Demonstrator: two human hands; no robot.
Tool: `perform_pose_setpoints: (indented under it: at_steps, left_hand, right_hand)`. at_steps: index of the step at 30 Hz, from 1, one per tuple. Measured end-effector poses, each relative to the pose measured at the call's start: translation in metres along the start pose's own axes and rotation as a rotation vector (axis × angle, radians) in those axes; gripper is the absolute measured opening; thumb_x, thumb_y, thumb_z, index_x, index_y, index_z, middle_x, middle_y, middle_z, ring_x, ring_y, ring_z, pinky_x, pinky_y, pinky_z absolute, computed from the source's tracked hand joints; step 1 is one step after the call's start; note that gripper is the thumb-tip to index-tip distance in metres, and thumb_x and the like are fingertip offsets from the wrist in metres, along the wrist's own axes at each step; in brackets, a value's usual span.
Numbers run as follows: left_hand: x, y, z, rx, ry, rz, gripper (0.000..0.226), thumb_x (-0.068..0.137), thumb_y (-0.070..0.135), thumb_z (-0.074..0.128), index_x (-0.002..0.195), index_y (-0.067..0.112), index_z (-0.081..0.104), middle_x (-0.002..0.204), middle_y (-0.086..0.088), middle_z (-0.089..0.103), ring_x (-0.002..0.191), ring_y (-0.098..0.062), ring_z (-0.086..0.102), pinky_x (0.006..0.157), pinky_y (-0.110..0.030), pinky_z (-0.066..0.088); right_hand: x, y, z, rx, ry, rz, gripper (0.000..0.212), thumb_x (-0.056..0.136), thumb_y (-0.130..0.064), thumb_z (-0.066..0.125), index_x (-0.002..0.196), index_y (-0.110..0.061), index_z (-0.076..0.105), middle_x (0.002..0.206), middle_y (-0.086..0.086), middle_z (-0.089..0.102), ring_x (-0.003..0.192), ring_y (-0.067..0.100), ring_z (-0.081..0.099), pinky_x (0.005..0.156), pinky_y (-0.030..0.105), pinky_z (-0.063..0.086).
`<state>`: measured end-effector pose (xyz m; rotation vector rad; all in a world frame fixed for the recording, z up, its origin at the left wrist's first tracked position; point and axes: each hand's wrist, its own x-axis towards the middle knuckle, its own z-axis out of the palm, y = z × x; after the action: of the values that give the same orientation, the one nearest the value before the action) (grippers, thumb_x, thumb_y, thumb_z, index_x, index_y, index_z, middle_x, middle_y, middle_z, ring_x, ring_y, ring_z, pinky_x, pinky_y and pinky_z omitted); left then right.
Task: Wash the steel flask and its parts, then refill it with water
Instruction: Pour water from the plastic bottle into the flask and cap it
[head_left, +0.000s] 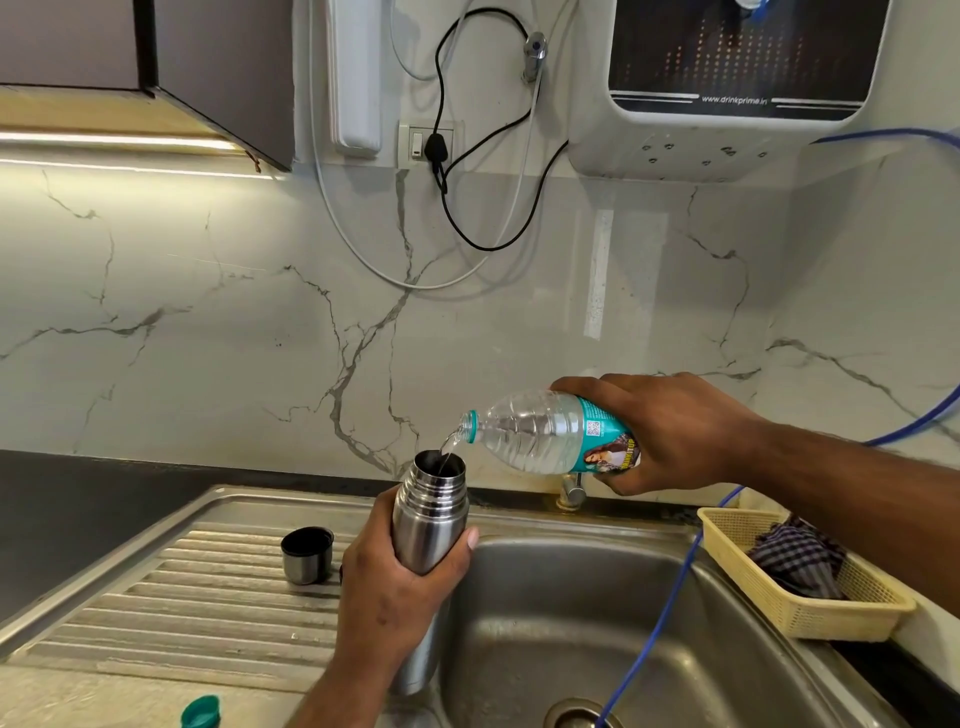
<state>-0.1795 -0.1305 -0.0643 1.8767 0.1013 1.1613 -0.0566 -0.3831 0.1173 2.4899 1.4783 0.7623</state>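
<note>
Left hand (400, 582) grips steel flask (428, 519) upright at the sink (571, 623) rim, mouth open. Right hand (670, 431) holds plastic bottle (545, 434) tilted, water streaming into the flask. Flask cup (306, 555) stands on the draining surface (182, 597); teal cap (201, 712) lies nearer.

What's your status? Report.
Left hand grips steel flask. Right hand tips plastic bottle, water pouring in. Cup on drainboard, nothing blocking.
</note>
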Motion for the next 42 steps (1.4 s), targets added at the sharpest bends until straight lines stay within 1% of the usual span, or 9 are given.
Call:
perform_pose_setpoints:
  at_steps: [5,8,11,14,17,24,31,36,42]
  left_hand:
    - [0.0009,-0.0013,0.0003,0.006,0.003,0.005,0.067,0.062,0.072,0.072,0.117,0.038,0.053,0.098,0.016,0.065,0.081,-0.004,0.066,0.069,-0.018,0.054]
    - [0.0011,-0.0016,0.0000,0.007,0.008,0.013,0.066,0.062,0.071,0.073,0.116,0.036,0.056,0.096,0.016,0.066,0.080,-0.003,0.066,0.068,-0.021,0.056]
    - [0.0012,-0.0019,-0.0006,0.008,0.013,0.018,0.064,0.063,0.070,0.074,0.115,0.037,0.056,0.096,0.017,0.066,0.081,0.001,0.065,0.068,-0.020,0.056]
    - [0.0008,-0.0015,-0.0010,0.005,0.014,0.018,0.063,0.063,0.069,0.075,0.114,0.037,0.056,0.095,0.015,0.066,0.082,0.000,0.065,0.067,-0.020,0.055]
    - [0.0002,-0.0002,-0.0005,0.009,0.008,0.013,0.066,0.063,0.070,0.073,0.116,0.035,0.056,0.095,0.014,0.066,0.079,-0.005,0.066,0.067,-0.021,0.056]
    - [0.0001,0.0011,-0.0013,0.011,0.013,0.012,0.066,0.063,0.070,0.073,0.116,0.033,0.056,0.095,0.014,0.066,0.078,-0.004,0.066,0.066,-0.018,0.053]
    - [0.0008,-0.0004,-0.0011,0.015,0.010,0.006,0.066,0.063,0.070,0.073,0.116,0.034,0.056,0.095,0.014,0.066,0.079,-0.006,0.066,0.068,-0.023,0.056]
    - [0.0003,0.0006,-0.0010,0.018,0.013,0.002,0.068,0.063,0.071,0.071,0.118,0.034,0.055,0.097,0.015,0.065,0.080,-0.005,0.066,0.068,-0.022,0.056]
    - [0.0005,0.0008,-0.0014,0.004,0.015,-0.009,0.070,0.063,0.071,0.072,0.118,0.031,0.057,0.097,0.012,0.067,0.081,-0.008,0.067,0.069,-0.026,0.058]
  right_hand:
    - [0.0001,-0.0005,0.0001,0.003,0.011,-0.012,0.096,0.077,-0.074,0.059,0.155,-0.047,0.009,0.142,-0.013,0.054,0.118,0.011,0.058,0.088,0.027,0.054]
    - [-0.0001,-0.0015,-0.0010,0.003,0.021,-0.017,0.095,0.077,-0.073,0.060,0.149,-0.052,0.002,0.140,-0.013,0.055,0.117,0.012,0.058,0.087,0.027,0.054]
    - [0.0001,-0.0006,-0.0012,-0.008,0.023,-0.007,0.096,0.079,-0.071,0.062,0.154,-0.047,0.007,0.140,-0.012,0.055,0.115,0.012,0.058,0.083,0.021,0.049]
    - [0.0004,0.0000,-0.0011,-0.016,0.026,0.001,0.097,0.077,-0.074,0.056,0.157,-0.044,0.009,0.140,-0.012,0.055,0.115,0.012,0.058,0.080,0.018,0.045]
    - [0.0005,-0.0005,-0.0016,-0.013,0.014,0.003,0.097,0.076,-0.075,0.053,0.157,-0.044,0.009,0.140,-0.011,0.055,0.116,0.012,0.058,0.081,0.019,0.046]
    - [-0.0001,-0.0001,-0.0021,-0.020,0.005,-0.005,0.097,0.078,-0.073,0.056,0.156,-0.045,0.006,0.141,-0.012,0.054,0.117,0.011,0.057,0.083,0.021,0.049]
    - [0.0032,0.0001,-0.0040,-0.012,0.011,-0.004,0.097,0.077,-0.072,0.055,0.157,-0.044,0.009,0.141,-0.013,0.054,0.117,0.012,0.058,0.078,0.016,0.044]
    - [0.0043,-0.0002,-0.0074,-0.017,0.021,-0.015,0.096,0.078,-0.070,0.057,0.158,-0.043,0.010,0.141,-0.011,0.054,0.116,0.013,0.059,0.082,0.023,0.051]
    - [0.0039,-0.0002,-0.0085,-0.033,0.016,-0.010,0.096,0.080,-0.068,0.058,0.158,-0.043,0.008,0.141,-0.011,0.054,0.117,0.013,0.058,0.079,0.019,0.049]
